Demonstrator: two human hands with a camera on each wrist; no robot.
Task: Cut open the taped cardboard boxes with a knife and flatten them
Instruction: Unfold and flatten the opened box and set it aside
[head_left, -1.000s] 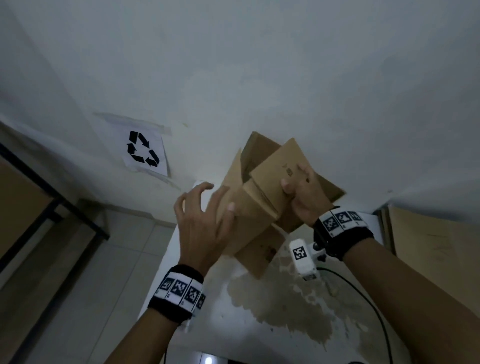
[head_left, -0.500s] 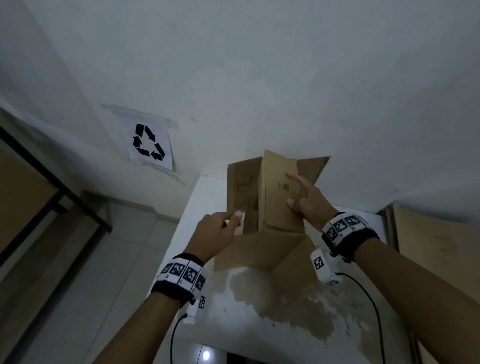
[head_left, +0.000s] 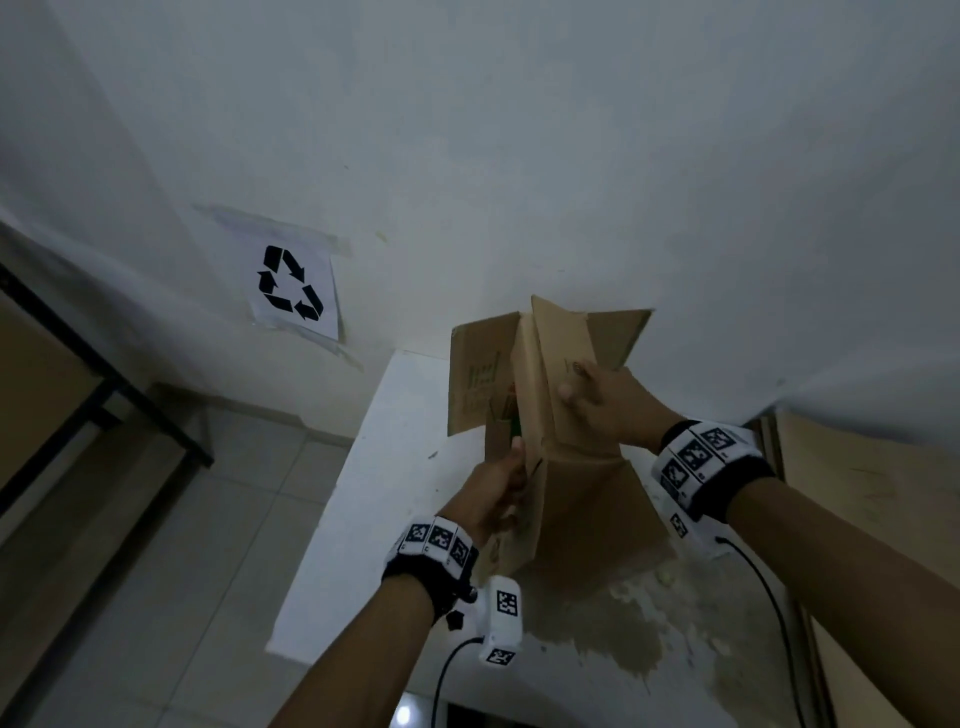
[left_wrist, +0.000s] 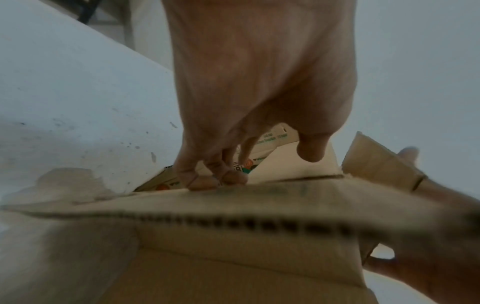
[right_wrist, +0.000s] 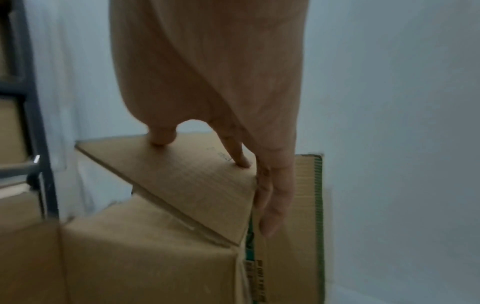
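Observation:
A brown cardboard box (head_left: 582, 509) stands opened and partly collapsed on the white table (head_left: 374, 493), its flaps fanned upward against the wall. My left hand (head_left: 498, 483) grips the box's near left edge; in the left wrist view the fingers (left_wrist: 207, 179) curl over the corrugated edge with the thumb on the near side. My right hand (head_left: 602, 400) lies on an upper flap (right_wrist: 187, 181), thumb and index fingertip pressing its face, the other fingers (right_wrist: 272, 205) straight along the panel behind. No knife is in view.
A recycling sign (head_left: 293, 288) is taped to the wall at the left. Flat cardboard sheets (head_left: 857, 493) lean at the right of the table. A dark metal frame (head_left: 104, 395) stands on the tiled floor to the left. The tabletop has a worn brown patch (head_left: 597, 623).
The box's panels have folded closer together into a narrower shape. My left hand moved right, from the left flap to the near edge. My right hand stayed on the upper flap.

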